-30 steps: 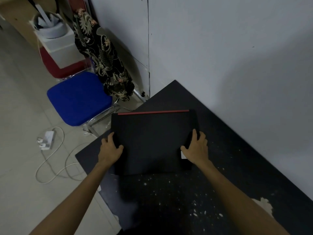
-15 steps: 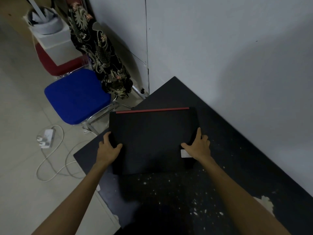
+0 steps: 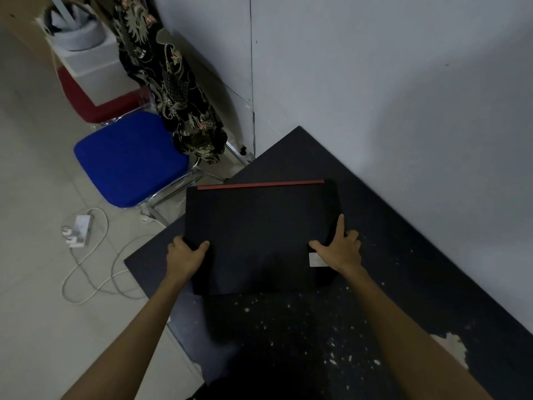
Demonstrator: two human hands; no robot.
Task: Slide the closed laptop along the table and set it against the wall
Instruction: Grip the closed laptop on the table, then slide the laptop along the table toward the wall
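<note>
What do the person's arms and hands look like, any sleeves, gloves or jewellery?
Both forearms are bare, with no sleeves in view. The left hand and right hand wear no gloves; no rings, watch or wristbands show. Light is dim, so fine detail is hard to tell.

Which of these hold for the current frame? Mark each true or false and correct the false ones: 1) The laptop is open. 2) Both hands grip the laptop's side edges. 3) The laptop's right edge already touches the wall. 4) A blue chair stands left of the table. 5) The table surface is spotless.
1) False. The laptop is closed, lid down.
2) True. The left hand holds the left edge, the right hand the right edge.
3) False. A strip of bare table lies between it and the wall.
4) True. The blue chair stands on the floor there.
5) False. Pale specks and a chipped patch mark it.
</note>
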